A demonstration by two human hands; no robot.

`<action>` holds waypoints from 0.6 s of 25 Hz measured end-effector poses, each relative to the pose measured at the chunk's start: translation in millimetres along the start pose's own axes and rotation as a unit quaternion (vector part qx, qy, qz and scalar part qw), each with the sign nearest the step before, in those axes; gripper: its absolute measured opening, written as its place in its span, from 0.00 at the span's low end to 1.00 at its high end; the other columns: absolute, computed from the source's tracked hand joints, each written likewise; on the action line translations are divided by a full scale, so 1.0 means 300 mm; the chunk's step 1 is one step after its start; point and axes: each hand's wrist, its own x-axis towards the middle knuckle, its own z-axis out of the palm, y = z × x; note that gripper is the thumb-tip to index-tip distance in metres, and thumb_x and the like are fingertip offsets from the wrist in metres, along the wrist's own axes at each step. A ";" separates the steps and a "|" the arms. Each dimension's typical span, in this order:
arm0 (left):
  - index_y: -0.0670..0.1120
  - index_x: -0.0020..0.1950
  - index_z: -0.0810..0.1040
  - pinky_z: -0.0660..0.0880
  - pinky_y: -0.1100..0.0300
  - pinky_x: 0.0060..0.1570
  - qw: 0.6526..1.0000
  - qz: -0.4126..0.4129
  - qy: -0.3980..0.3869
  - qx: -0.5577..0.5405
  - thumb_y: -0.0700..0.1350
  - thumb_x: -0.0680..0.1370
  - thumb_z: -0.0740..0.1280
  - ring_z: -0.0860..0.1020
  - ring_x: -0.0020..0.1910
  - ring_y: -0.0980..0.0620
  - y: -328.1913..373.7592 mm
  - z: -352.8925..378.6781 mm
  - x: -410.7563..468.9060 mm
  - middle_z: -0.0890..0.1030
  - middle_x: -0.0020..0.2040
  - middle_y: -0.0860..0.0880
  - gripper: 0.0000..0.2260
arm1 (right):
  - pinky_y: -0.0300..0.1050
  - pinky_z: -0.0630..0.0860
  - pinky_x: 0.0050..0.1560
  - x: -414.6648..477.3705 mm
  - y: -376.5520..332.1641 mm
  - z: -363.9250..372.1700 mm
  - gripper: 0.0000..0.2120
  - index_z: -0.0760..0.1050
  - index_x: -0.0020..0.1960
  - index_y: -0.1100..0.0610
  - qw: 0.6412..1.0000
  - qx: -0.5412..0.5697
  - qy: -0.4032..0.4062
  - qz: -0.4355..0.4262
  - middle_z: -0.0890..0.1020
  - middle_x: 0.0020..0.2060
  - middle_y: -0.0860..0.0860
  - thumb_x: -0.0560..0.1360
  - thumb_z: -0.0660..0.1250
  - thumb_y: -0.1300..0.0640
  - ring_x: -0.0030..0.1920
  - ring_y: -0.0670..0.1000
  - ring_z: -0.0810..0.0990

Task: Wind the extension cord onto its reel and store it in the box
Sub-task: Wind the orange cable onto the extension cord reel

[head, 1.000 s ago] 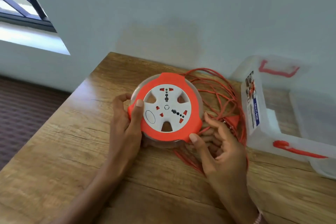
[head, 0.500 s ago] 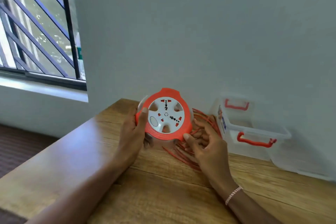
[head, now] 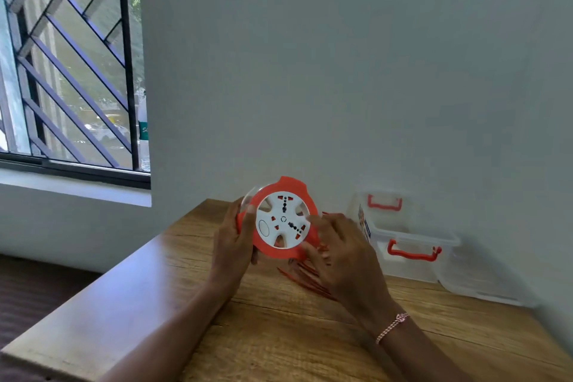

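Only a few strands of the cord (head: 305, 279) show below the reel (head: 280, 220); the rest is behind the reel and the right hand (head: 341, 254). Reel drum is hidden behind its face, so wound turns can't be told. Right hand is blurred and covers the reel's right rim; unclear if it holds reel or cord. Left hand (head: 231, 245) fingers are hidden behind the reel's left rim. Label (head: 364, 223) on the box (head: 412, 270), right of the reel, is too small to read. Table (head: 279, 335) is cut off at bottom and right.

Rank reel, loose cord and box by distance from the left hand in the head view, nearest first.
1. reel: gripped by the left hand at its left edge.
2. loose cord: on the table, right of that hand.
3. box: far right.
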 end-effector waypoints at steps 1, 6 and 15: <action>0.61 0.70 0.75 0.79 0.57 0.22 1.000 0.009 0.000 0.002 0.62 0.84 0.60 0.86 0.31 0.48 0.000 0.000 0.001 0.87 0.42 0.49 0.16 | 0.46 0.79 0.58 0.018 -0.011 0.006 0.24 0.71 0.73 0.48 0.999 -0.022 -0.003 -0.023 0.80 0.62 0.50 0.80 0.63 0.38 0.59 0.50 0.79; 0.77 0.66 0.73 0.81 0.65 0.30 0.999 0.052 0.000 0.001 0.62 0.83 0.62 0.89 0.43 0.55 0.024 0.003 0.001 0.88 0.51 0.54 0.13 | 0.45 0.81 0.46 0.109 -0.062 0.032 0.29 0.72 0.73 0.47 0.987 -0.125 -0.005 -0.099 0.85 0.53 0.51 0.76 0.71 0.39 0.50 0.51 0.84; 0.73 0.67 0.74 0.84 0.64 0.36 0.995 0.096 -0.004 0.015 0.67 0.81 0.61 0.89 0.47 0.58 0.024 0.043 -0.017 0.86 0.55 0.63 0.14 | 0.49 0.83 0.50 0.060 -0.057 -0.005 0.32 0.72 0.75 0.48 0.989 -0.127 -0.018 -0.078 0.86 0.50 0.54 0.74 0.72 0.38 0.48 0.53 0.85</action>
